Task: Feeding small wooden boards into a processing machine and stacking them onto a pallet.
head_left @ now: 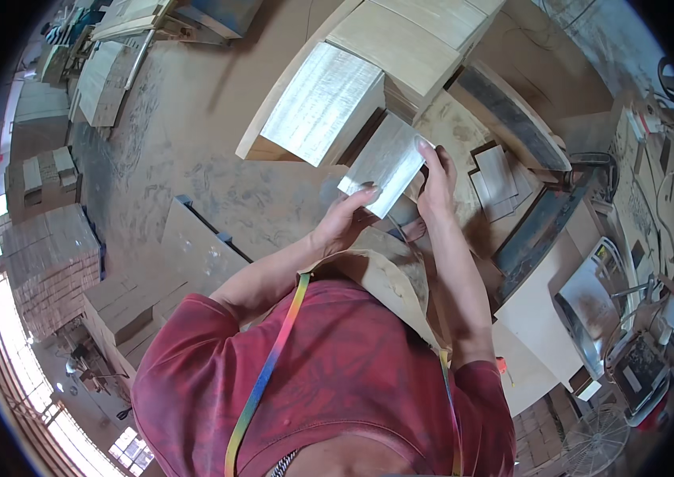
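Observation:
A pale, rectangular wooden board (384, 159) is held between my two hands in front of my apron. My left hand (343, 219) grips its near left corner, with the thumb on the upper face. At the right edge, my right hand (437, 181) closes around the board, its fingers partly hidden. Whether it is a single board or several pressed together I cannot tell. Just beyond it, a stack of similar pale boards (323, 103) stands on a wooden support, beside larger tan wooden blocks or stacks (396, 48).
Right of my hands, a few thin boards (497, 183) lie near a dark-edged wooden piece (512, 115). A cluttered workbench (655, 191) runs along the far right, with a fan (595, 440) below. Stacked boards (50, 262) stand at left, near a flat panel (198, 242) on the dusty floor.

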